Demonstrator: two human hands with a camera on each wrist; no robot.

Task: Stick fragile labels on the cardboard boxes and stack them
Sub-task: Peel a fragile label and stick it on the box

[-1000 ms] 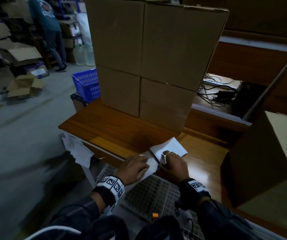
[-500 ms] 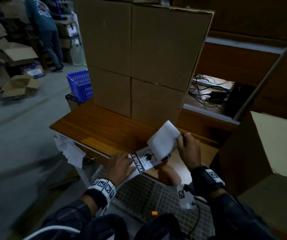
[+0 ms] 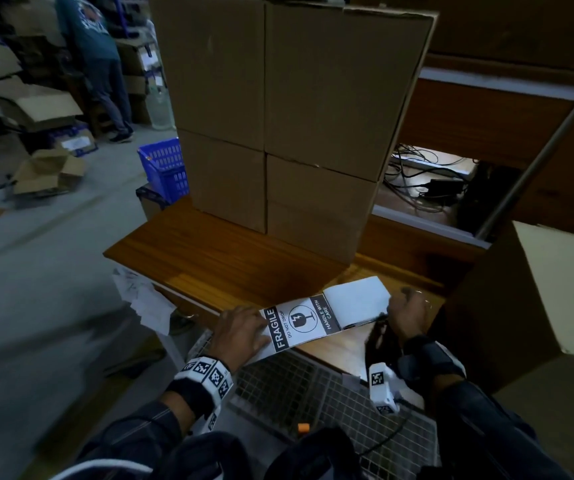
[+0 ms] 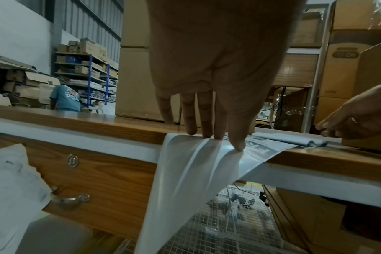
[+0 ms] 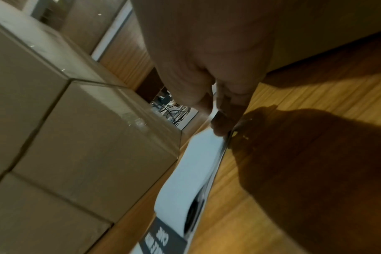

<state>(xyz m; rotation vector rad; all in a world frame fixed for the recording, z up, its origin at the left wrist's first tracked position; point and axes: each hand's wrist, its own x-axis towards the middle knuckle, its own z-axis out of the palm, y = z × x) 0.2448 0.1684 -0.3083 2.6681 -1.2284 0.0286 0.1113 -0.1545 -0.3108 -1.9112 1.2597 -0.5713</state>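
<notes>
A strip of fragile labels (image 3: 304, 322) lies across the front edge of the wooden table (image 3: 209, 261); one label shows "FRAGILE, DO NOT DROP, HANDLE WITH CARE". My left hand (image 3: 240, 332) presses the strip's near end flat with straight fingers (image 4: 207, 123), and the empty liner (image 4: 185, 180) hangs over the edge. My right hand (image 3: 408, 310) pinches the folded white stack of labels (image 3: 358, 303) at its far end (image 5: 218, 120). Stacked cardboard boxes (image 3: 285, 116) stand behind on the table.
A large open cardboard box (image 3: 538, 323) stands at the right. A wire-mesh cart (image 3: 306, 386) is below the table edge. A blue basket (image 3: 166, 168) and loose cartons (image 3: 43, 171) lie on the floor at left, where a person (image 3: 98, 57) stands. Cables (image 3: 427, 178) lie behind.
My right hand has pulled the folded stack to the right, unfolding the strip, so a printed fragile label now lies flat on the table. My left hand keeps holding the near end.
</notes>
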